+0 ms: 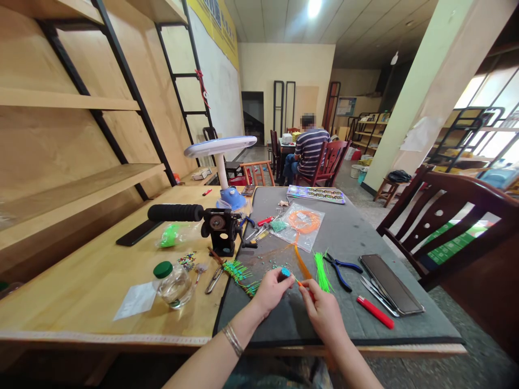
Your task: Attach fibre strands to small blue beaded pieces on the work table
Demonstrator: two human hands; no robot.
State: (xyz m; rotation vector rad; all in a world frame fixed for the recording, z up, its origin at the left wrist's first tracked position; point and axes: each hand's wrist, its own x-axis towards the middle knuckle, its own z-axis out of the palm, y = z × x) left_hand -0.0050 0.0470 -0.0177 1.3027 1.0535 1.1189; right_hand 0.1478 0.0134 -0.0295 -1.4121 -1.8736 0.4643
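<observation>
Over mat [365,237], left hand [271,292] pinching small blue bead [286,272], right hand [322,310] thin orange strand [302,265]

Your left hand [271,292] and right hand [322,313] are bare, and so are both forearms. Just behind the left hand, a thin silvery bracelet [233,339] of several strands rings your wrist.

Above the grey felt mat [357,232], the left hand [271,293] pinches a small teal round piece [286,272]; the right hand [321,310] grips a thin orange plastic strand [302,266].
</observation>
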